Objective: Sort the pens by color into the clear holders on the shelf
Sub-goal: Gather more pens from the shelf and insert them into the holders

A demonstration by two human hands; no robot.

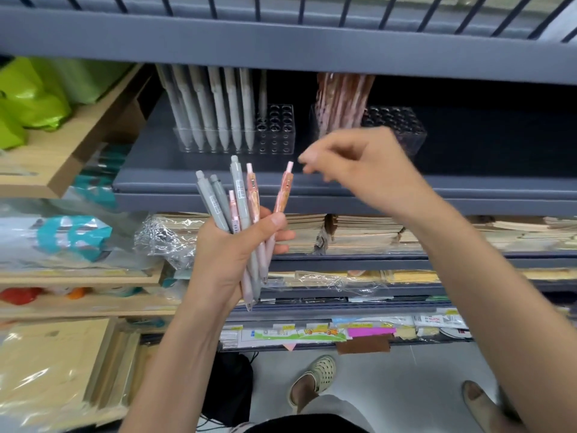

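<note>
The left hand [231, 254] is clamped round a mixed bundle of pens [237, 198], grey and pink, fanned upward out of the fist. One pink pen [283, 195] leans away from the others on the thumb side. The right hand [359, 170] hovers just above and beside that pen's tip, fingers loosely curled and blurred, with nothing in them that can be made out. Beyond the right hand, on the shelf [468, 185], stands the clear holder of pink pens [402, 126]. The holder of grey pens [234, 142] stands beyond the left hand. The likely step is to pluck the leaning pink pen. It is best pinched near its top and drawn straight up, while the left thumb eases only enough to free that one, or the bundle may slide. Then lower it tip first into a free hole.
</note>
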